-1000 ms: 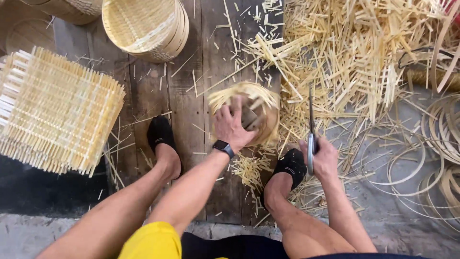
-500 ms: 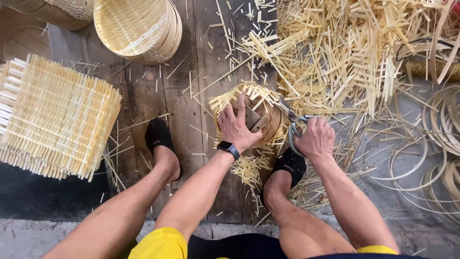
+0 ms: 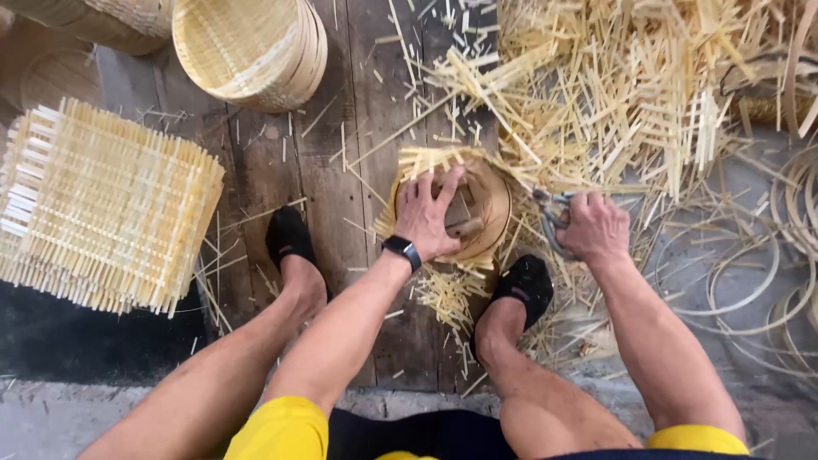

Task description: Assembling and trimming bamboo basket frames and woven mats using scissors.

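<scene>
Between the person's two black shoes, a small round woven bamboo basket (image 3: 464, 213) with loose strip ends sticking past its rim lies on the worn wooden plank floor (image 3: 341, 196). The left hand (image 3: 429, 217) lies flat on the basket, fingers spread, pressing it down. The right hand (image 3: 595, 226), just to the right of the basket, is closed around a pair of metal shears (image 3: 550, 213) whose tips point toward the basket's edge.

Handling judgement: the basket looks light and springy rather than rigid; the thin strips would likely flex, and the protruding ends may snap or splinter. The firm rim band appears the safest place to take hold, with the palm steadying the woven face.

Beyond the right hand lies a large heap of pale cut bamboo strips (image 3: 648, 94); further right, thin bamboo hoops (image 3: 750, 281) rest on grey ground. Well to the left of the left hand sits a square woven bamboo mat (image 3: 102, 204), and ahead of it a stack of round finished baskets (image 3: 256, 47). Offcuts litter the planks.
</scene>
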